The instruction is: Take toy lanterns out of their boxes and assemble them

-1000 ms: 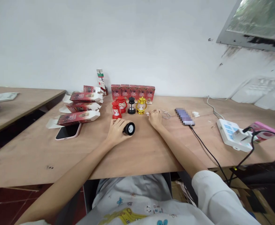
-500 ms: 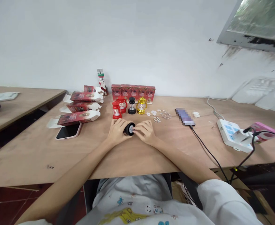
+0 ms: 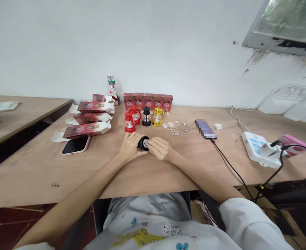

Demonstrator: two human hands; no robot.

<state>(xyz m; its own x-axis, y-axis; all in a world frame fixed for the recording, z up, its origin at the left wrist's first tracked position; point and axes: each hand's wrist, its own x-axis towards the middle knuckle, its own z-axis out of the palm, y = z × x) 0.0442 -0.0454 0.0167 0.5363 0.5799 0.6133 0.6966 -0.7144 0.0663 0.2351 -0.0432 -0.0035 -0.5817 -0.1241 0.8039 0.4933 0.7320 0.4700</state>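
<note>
My left hand [image 3: 129, 147] is closed around a small black lantern [image 3: 141, 146] tipped on its side, its round base turned toward my right hand. A pale disc shows inside the base. My right hand [image 3: 160, 148] has thumb and fingers pinched together against that disc; whatever lies between the fingertips is hidden. Just beyond my hands stand two red lanterns, the nearer red lantern [image 3: 129, 123] and the farther red lantern [image 3: 135, 116], beside an upright black lantern [image 3: 146, 117] and a gold lantern [image 3: 157, 117]. Small button cells [image 3: 174, 132] lie to their right.
Wire handles [image 3: 184, 126] and small white pieces [image 3: 170, 124] lie behind the button cells. Opened red boxes [image 3: 87, 130] and a pink-edged phone [image 3: 76, 145] are at left. Closed red boxes [image 3: 149, 100] line the wall. A cabled phone [image 3: 205, 129] and power strip [image 3: 259, 149] sit right.
My right fingers have moved slightly left and closer onto the lantern's base. My left hand keeps its hold, and the things on the table stay put.
</note>
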